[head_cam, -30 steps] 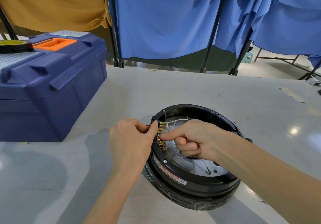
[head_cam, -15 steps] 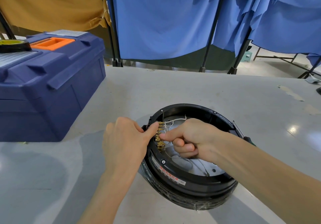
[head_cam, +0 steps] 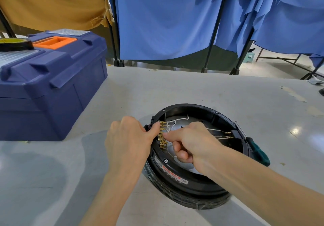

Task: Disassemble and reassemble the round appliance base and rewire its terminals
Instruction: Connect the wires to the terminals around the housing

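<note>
Hands nearest: left hand (head_cam: pixel 129 143) curled over the near-left rim of the round appliance base (head_cam: pixel 175 182), thumb pressed just beside the row of brass terminals (head_cam: pixel 162 136). Right hand (head_cam: pixel 191 141) fisted inside the shell, forefinger tip at one terminal and seemingly pinching it, thumb hidden. Base open side up on the table (head_cam: pixel 175 89), white wires (head_cam: pixel 175 120) looped across its metal floor. Just beside the right rim, screwdriver (head_cam: pixel 257 154) with green handle. Farther left, blue toolbox (head_cam: pixel 52 89), tape roll (head_cam: pixel 14 44) on its lid. Behind, blue curtains (head_cam: pixel 166 24).

Likely risks: bending a thin brass tab through a skewed pull; tearing a wire from its crimp; mixing up positions among near-identical terminals.
</note>
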### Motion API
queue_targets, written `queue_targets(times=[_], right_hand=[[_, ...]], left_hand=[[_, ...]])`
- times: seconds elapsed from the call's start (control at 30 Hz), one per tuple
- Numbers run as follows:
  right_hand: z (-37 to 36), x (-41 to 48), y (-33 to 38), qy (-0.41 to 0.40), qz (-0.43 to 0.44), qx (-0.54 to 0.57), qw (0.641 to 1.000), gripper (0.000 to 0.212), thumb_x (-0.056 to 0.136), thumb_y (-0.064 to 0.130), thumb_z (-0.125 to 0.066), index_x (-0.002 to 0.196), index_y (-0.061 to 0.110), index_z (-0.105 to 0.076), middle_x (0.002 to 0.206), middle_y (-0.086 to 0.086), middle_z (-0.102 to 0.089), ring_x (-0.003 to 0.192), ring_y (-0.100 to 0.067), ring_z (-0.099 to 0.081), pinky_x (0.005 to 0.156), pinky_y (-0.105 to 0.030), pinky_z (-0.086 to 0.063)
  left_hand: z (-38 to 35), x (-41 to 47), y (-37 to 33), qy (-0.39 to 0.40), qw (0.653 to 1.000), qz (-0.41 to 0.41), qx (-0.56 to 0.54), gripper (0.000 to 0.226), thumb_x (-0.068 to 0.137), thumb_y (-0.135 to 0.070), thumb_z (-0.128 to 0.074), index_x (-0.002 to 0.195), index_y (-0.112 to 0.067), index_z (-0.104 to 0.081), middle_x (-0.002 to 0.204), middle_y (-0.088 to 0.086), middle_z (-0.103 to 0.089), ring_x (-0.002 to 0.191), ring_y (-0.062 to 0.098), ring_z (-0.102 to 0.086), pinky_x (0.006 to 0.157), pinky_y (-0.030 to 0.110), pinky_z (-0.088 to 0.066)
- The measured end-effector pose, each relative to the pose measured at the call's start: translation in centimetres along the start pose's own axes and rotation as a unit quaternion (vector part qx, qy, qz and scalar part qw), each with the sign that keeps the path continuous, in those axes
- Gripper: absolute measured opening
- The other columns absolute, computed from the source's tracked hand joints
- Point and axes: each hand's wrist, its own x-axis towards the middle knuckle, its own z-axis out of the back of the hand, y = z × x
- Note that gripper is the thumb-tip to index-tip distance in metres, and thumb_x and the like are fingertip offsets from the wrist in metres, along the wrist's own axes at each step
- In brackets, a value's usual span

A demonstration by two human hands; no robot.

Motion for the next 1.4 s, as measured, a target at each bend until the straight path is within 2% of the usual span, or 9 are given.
queue_targets(times=[0.23, 0.37, 0.53, 0.67, 0.77, 0.87, 1.0, 1.2, 1.4], right_hand=[[-0.3, -0.4, -0.2, -0.021, -0.002, 0.046, 0.999, 0.015, 0.089, 0.002, -0.067, 0.083, 0.002, -0.053, 0.043, -0.005, -0.041, 0.023, -0.007, -0.032, 0.031, -0.012, -0.024], [-0.3, -0.2, -0.3, -0.024, 0.003, 0.051, 0.998, 0.019, 0.089, 0.000, -0.066, 0.077, 0.001, -0.052, 0.042, -0.005, -0.040, 0.023, -0.008, -0.031, 0.031, -0.011, -0.023], [-0.2, 0.1, -0.2, -0.024, -0.007, 0.051, 0.998, 0.016, 0.087, -0.003, -0.066, 0.085, 0.000, -0.051, 0.039, -0.007, -0.042, 0.021, -0.010, -0.032, 0.031, -0.011, -0.025], [0.0, 0.5, 0.1, -0.017, -0.014, 0.048, 0.999, 0.014, 0.086, -0.008, -0.064, 0.076, -0.006, -0.055, 0.035, -0.007, -0.042, 0.021, -0.011, -0.029, 0.032, -0.011, -0.023], [-0.1, 0.8, 0.4, -0.010, -0.028, 0.050, 0.998, 0.002, 0.086, -0.011, -0.060, 0.087, -0.011, -0.062, 0.035, -0.007, -0.043, 0.020, -0.013, -0.029, 0.032, -0.010, -0.023], [-0.1, 1.0, 0.5, -0.003, -0.042, 0.044, 0.998, 0.007, 0.087, -0.009, -0.059, 0.080, -0.011, -0.061, 0.037, -0.008, -0.044, 0.020, -0.014, -0.030, 0.031, -0.010, -0.023], [0.2, 1.1, 0.6, 0.005, -0.056, 0.023, 0.998, 0.011, 0.088, -0.005, -0.062, 0.078, -0.009, -0.061, 0.035, -0.007, -0.044, 0.021, -0.013, -0.030, 0.030, -0.011, -0.023], [-0.4, 1.0, 0.6, 0.012, -0.070, 0.060, 0.996, 0.022, 0.091, -0.006, -0.057, 0.069, -0.006, -0.056, 0.031, -0.004, -0.041, 0.019, -0.012, -0.028, 0.031, -0.009, -0.021], [-0.8, 1.1, 0.6, -0.015, -0.079, 0.077, 0.994, 0.025, 0.090, -0.007, -0.057, 0.065, -0.006, -0.055, 0.029, -0.003, -0.040, 0.018, -0.012, -0.026, 0.031, -0.007, -0.022]], left_hand=[[0.0, 0.0, -0.1, 0.000, 1.000, 0.007, -0.001, 0.059, 0.076, -0.056, -0.069, 0.046, -0.008, -0.055, 0.050, 0.010, -0.056, 0.069, 0.031, -0.048, 0.057, 0.038, -0.046], [0.0, -0.1, -0.1, -0.006, 1.000, 0.014, 0.017, 0.061, 0.077, -0.058, -0.067, 0.045, -0.012, -0.043, 0.051, 0.009, -0.049, 0.065, 0.028, -0.040, 0.052, 0.034, -0.034], [-0.3, -0.1, -0.1, -0.006, 0.999, 0.017, 0.029, 0.057, 0.078, -0.061, -0.065, 0.053, -0.011, -0.056, 0.058, 0.010, -0.055, 0.069, 0.029, -0.046, 0.056, 0.035, -0.039], [-0.3, -0.1, -0.2, -0.003, 0.999, 0.019, 0.036, 0.055, 0.079, -0.061, -0.065, 0.055, -0.012, -0.060, 0.059, 0.010, -0.057, 0.069, 0.030, -0.049, 0.057, 0.036, -0.043], [-0.3, -0.2, -0.3, -0.008, 0.999, 0.019, 0.044, 0.054, 0.080, -0.058, -0.065, 0.055, -0.011, -0.057, 0.060, 0.011, -0.054, 0.067, 0.031, -0.047, 0.056, 0.035, -0.037], [-0.4, -0.4, -0.5, -0.014, 0.998, 0.007, 0.062, 0.055, 0.083, -0.056, -0.063, 0.055, -0.009, -0.057, 0.059, 0.010, -0.052, 0.062, 0.029, -0.042, 0.053, 0.033, -0.031], [-0.5, -0.5, -0.7, -0.013, 0.997, -0.006, 0.071, 0.053, 0.086, -0.054, -0.061, 0.058, -0.009, -0.060, 0.060, 0.009, -0.054, 0.063, 0.028, -0.042, 0.054, 0.033, -0.031], [-0.6, -0.5, -0.8, -0.011, 0.999, -0.006, 0.047, 0.051, 0.086, -0.050, -0.064, 0.057, -0.007, -0.061, 0.062, 0.011, -0.057, 0.069, 0.033, -0.048, 0.059, 0.037, -0.041], [-0.7, -0.7, -0.8, -0.012, 1.000, 0.002, 0.027, 0.051, 0.086, -0.047, -0.065, 0.056, -0.006, -0.057, 0.061, 0.011, -0.055, 0.069, 0.034, -0.046, 0.060, 0.038, -0.043]])
